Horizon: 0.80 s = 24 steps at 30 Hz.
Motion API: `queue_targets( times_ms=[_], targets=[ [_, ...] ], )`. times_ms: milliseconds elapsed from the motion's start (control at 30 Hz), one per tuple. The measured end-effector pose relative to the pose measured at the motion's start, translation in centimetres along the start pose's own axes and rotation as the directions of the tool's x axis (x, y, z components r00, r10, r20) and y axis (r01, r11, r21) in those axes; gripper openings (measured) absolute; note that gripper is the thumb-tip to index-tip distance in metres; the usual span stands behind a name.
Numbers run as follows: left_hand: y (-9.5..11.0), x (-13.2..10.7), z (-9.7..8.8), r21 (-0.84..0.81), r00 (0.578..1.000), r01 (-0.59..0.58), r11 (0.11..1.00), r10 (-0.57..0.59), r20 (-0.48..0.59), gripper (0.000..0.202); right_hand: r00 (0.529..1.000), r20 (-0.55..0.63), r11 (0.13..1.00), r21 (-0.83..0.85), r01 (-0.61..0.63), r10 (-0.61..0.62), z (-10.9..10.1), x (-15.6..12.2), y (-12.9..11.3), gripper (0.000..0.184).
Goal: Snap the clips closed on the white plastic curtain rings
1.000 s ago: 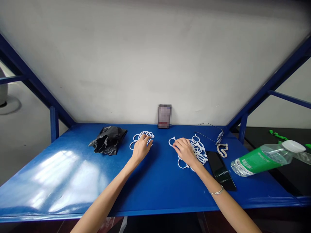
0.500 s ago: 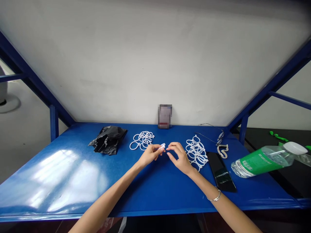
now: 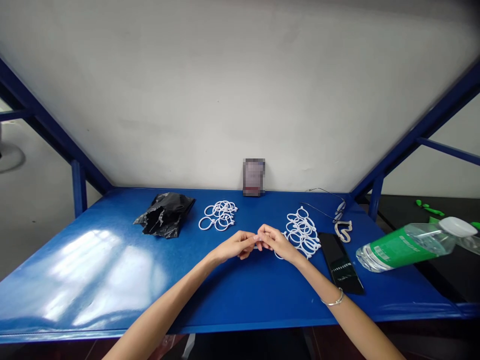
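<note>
My left hand (image 3: 239, 245) and my right hand (image 3: 273, 241) meet over the middle of the table, fingertips touching. Both are closed in a pinch on a small white plastic ring, mostly hidden behind the fingers. To the left and beyond lies a loose pile of white rings (image 3: 224, 220), each with a little knob. A larger heap of the same rings (image 3: 304, 234) overlaps just beyond and right of my right hand, which partly covers its near edge.
A crumpled black plastic bag (image 3: 165, 215) sits at the left of the blue table (image 3: 210, 310). A blurred upright card (image 3: 254, 177) leans on the wall. Right are a black phone (image 3: 342, 265), eyeglasses (image 3: 339, 210), a cream hair clip (image 3: 342, 232) and a large water bottle (image 3: 408, 246).
My right hand has come left and closed against the fingers of my left hand. The white piece that showed in my left fingers is now mostly covered.
</note>
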<state>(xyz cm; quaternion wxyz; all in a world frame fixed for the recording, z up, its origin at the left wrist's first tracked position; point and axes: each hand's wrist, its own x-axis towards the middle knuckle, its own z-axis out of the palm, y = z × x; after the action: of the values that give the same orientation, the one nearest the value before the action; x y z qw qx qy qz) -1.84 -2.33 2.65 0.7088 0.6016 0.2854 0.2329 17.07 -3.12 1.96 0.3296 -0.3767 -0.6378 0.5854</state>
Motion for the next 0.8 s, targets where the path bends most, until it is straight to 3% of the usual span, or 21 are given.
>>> queue_targets(
  times_ms=[133, 233, 433, 800],
  targets=[
    [-0.3, 0.1, 0.5, -0.032, 0.998, -0.004, 0.999, 0.006, 0.062, 0.054, 0.994, 0.101, 0.999, 0.022, -0.041, 0.038, 0.0, 0.0, 0.1, 0.056],
    [-0.3, 0.2, 0.6, -0.108, 0.996, -0.032, 0.994, 0.041, 0.08, 0.055, 0.997, 0.078, 0.998, 0.048, -0.031, 0.027, 0.3, 0.1, 0.4, 0.06],
    [-0.5, 0.2, 0.6, -0.293, 0.992, 0.004, 0.956, 0.033, 0.124, 0.058, 0.998, 0.058, 0.946, 0.322, -0.037, 0.019, 1.4, 0.1, 0.6, 0.058],
    [-0.8, 0.2, 1.1, -0.419, 0.987, -0.013, 0.908, 0.078, 0.138, 0.061, 0.996, 0.071, 0.827, 0.555, -0.087, 0.057, 2.0, -0.1, 0.4, 0.067]
  ],
)
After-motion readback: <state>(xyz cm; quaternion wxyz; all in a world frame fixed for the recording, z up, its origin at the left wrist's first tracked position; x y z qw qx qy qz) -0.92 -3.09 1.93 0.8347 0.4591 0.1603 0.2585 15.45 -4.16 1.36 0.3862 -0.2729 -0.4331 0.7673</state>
